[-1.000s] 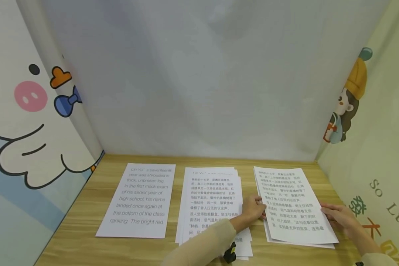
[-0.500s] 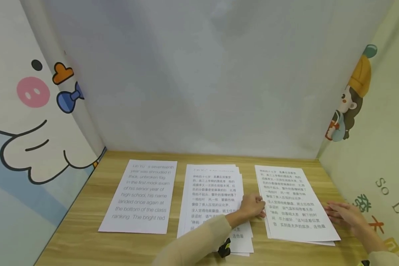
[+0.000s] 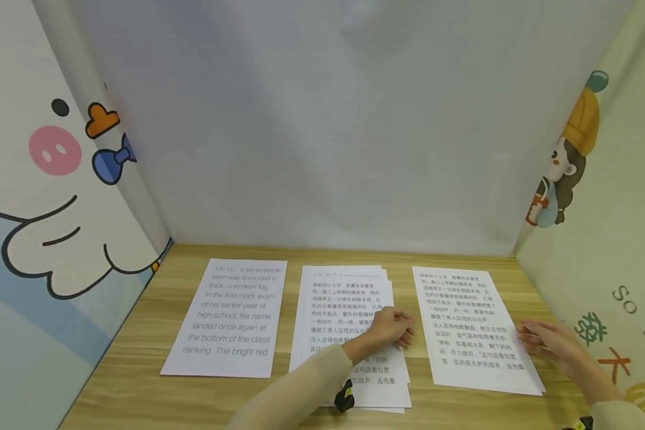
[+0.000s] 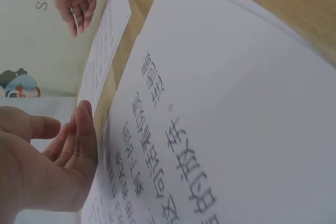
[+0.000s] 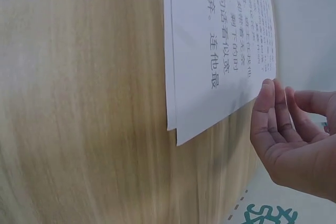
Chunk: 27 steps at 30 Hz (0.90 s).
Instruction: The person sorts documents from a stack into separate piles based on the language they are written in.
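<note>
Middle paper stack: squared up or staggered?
Staggered: in the head view, the middle paper stack is visibly uneven along its top and bottom.

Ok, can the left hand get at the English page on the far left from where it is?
Probably yes: nothing covers the English page, and the left hand holds nothing. It would likely just have to swing left, across the middle stack.

Bench (image 3: pixel 134 352), wood-grained. Backdrop (image 3: pixel 322 131), greyish white, behind the bench. Left panel (image 3: pixel 5 334): large white cartoon (image 3: pixel 24 269), pink snout (image 3: pixel 55 150), blue bow tie (image 3: pixel 109 165). Right panel (image 3: pixel 618 239), pale green: cartoon figure (image 3: pixel 574 149), yellow hat; lettering (image 3: pixel 590 328) in green, red and yellow, including "So".
</note>
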### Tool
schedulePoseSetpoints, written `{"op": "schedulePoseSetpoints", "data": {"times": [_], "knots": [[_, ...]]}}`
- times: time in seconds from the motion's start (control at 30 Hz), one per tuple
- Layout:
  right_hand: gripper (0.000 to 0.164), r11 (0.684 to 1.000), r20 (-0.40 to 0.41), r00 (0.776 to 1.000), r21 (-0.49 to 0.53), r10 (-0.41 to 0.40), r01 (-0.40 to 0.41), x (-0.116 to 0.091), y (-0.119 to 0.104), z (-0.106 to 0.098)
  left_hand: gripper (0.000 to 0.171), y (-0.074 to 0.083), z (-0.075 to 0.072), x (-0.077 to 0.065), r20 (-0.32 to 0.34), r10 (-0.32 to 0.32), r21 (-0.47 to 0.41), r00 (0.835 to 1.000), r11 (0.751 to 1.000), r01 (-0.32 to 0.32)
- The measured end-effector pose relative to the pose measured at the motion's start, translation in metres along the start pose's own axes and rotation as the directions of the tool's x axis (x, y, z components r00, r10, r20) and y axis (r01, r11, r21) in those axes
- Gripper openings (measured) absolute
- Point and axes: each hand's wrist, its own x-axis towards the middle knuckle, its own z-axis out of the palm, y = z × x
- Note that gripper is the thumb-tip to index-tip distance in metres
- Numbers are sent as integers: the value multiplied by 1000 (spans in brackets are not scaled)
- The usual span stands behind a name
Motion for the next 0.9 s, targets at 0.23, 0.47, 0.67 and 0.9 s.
{"op": "schedulePoseSetpoints", "data": {"times": [0.23, 0.47, 0.67, 0.9], "knots": [[63, 999, 50, 999, -35, -18, 20, 5, -10, 18, 18, -10, -18, -3, -39, -10, -33, 999, 999, 8], [60, 997, 105, 993, -42, -54, 58, 7, -20, 48, 18, -15, -59, -17, -69, 16, -40, 997, 999, -19], [61, 994, 133, 988, -68, -75, 85, 7, -27, 65, 19, -23, -94, -24, -88, 65, 30, 994, 998, -62], [57, 989, 233, 966, -72, -112, 132, 9, -34, 91, 21, -34, -132, -40, -129, 62, 55, 990, 997, -56]]}}
